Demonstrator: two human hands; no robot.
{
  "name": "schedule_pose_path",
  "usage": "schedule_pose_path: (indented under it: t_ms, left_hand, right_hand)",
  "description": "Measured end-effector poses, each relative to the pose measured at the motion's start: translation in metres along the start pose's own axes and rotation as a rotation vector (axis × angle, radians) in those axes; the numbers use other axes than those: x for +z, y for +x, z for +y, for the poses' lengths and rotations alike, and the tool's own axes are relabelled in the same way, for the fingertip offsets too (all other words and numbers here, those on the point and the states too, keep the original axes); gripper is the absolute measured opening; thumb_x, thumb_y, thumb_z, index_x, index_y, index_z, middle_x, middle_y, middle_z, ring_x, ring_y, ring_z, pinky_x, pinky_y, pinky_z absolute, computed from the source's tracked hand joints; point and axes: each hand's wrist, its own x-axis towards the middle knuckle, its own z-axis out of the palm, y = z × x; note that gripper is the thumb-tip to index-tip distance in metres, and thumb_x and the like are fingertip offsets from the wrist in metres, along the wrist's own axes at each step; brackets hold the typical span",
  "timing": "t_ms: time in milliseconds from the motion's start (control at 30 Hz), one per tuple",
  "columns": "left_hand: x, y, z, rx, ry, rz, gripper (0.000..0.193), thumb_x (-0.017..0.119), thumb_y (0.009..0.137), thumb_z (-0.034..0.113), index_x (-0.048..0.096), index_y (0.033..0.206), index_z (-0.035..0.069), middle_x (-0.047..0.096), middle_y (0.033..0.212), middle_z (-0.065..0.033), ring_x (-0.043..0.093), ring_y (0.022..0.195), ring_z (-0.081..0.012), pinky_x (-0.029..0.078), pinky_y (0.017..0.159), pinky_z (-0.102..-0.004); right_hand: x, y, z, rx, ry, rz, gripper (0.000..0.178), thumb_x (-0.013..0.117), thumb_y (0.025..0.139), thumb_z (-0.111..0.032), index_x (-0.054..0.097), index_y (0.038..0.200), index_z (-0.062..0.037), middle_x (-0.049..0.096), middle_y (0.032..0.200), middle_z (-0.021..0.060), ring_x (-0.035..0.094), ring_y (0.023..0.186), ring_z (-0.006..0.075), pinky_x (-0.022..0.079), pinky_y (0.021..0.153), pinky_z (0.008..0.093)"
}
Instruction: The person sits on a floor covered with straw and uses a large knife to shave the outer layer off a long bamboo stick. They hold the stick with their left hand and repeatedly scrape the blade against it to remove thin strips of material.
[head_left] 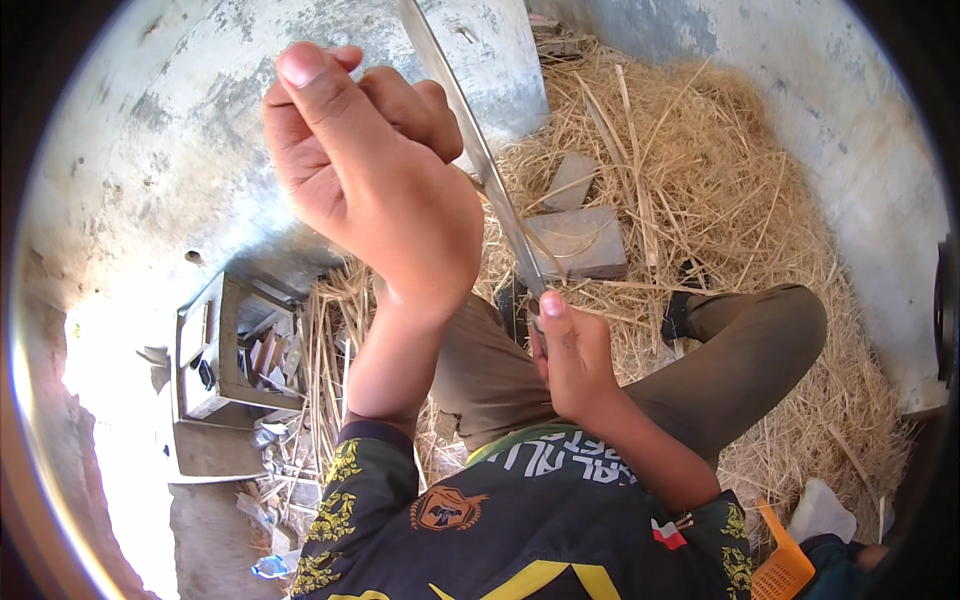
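My right hand [580, 365] is closed round the short handle of a long-bladed knife [482, 160]. Its narrow metal blade slants up and to the left, past the top edge of the view. Raised beside the blade on its left is my left hand [375, 160], close to the camera, with curled fingers and the thumb laid over them. What it holds, if anything, is hidden. A thin pale strip [545, 248] shows behind the blade; whether it reaches my left hand I cannot tell. My bent legs [740, 350] lie below and to the right of the knife.
A grey block [580, 243] rests among heaped straw-like shavings [760, 220]. At left, an open wooden box [225, 345] holds scraps, with long strips [325, 350] beside it. An orange plastic object [782, 560] and a white bag [823, 512] lie lower right. Worn walls [850, 130] surround the floor.
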Motion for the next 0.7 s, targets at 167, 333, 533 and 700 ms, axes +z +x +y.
schedule_pose_path:
  t_ms: [167,333,533,700]
  left_hand:
    - [0.002,0.009,-0.016,0.052,0.081,0.035,0.027,0.058,0.104,0.029,0.049,0.095,0.006,0.029,0.055,0.0037,0.02,0.046,-0.0069,0.014,0.044,-0.0278]
    - [-0.001,0.011,-0.018,0.115,0.155,0.068,0.025,0.057,0.104,0.027,0.048,0.096,0.005,0.03,0.055,0.0031,0.022,0.046,-0.0074,0.015,0.043,-0.0273]
    - [0.001,0.014,-0.023,0.099,0.18,0.026,0.023,0.054,0.103,0.024,0.048,0.097,0.004,0.03,0.055,0.0028,0.022,0.046,-0.0087,0.015,0.044,-0.0283]
    - [0.007,0.016,-0.028,0.056,0.208,0.054,0.022,0.053,0.103,0.023,0.047,0.099,0.003,0.027,0.055,0.0027,0.021,0.047,-0.0097,0.016,0.046,-0.0296]
  right_hand:
    - [0.001,0.011,0.011,-0.037,-0.1,0.049,0.059,0.047,0.107,-0.044,0.055,0.072,0.002,0.039,0.053,0.0041,0.038,0.055,0.0102,0.036,0.051,0.0346]
    - [0.006,0.028,0.007,-0.058,-0.08,0.048,0.064,0.046,0.107,-0.048,0.054,0.069,0.0031,0.04,0.052,0.0075,0.039,0.053,0.0145,0.038,0.052,0.0383]
    - [0.0,0.035,0.036,0.068,-0.1,0.08,0.067,0.046,0.106,-0.051,0.054,0.069,0.0041,0.043,0.054,0.0115,0.042,0.055,0.019,0.041,0.056,0.0407]
    - [0.008,0.035,-0.008,-0.057,-0.069,0.075,0.068,0.045,0.105,-0.052,0.055,0.07,0.0045,0.047,0.054,0.0147,0.045,0.054,0.0226,0.043,0.058,0.0411]
